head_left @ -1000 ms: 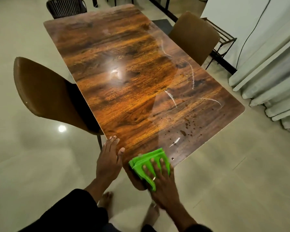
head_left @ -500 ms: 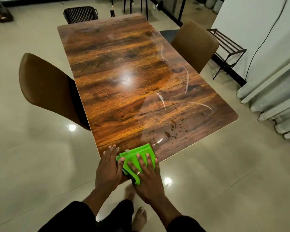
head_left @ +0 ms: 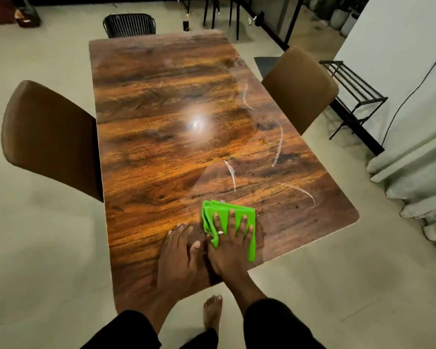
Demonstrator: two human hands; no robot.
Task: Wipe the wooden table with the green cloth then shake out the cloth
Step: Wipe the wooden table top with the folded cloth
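Note:
A folded green cloth (head_left: 220, 212) lies on the glossy wooden table (head_left: 161, 152) near its front edge. My right hand (head_left: 230, 244) presses flat on the cloth with fingers spread, a ring on one finger. My left hand (head_left: 177, 258) rests palm-down on the bare wood just left of the cloth, its thumb touching the right hand. White streaks (head_left: 278, 144) and small dark specks mark the table's right half.
A brown chair (head_left: 48, 137) stands at the table's left side and another brown chair (head_left: 300, 89) at its right. A black wire chair (head_left: 128, 23) sits at the far end. A black metal rack (head_left: 355, 96) and pale curtains (head_left: 413, 177) are at the right.
Both hands have moved from the table's front edge further onto the top. The right hand has pushed the cloth forward over the dark specks.

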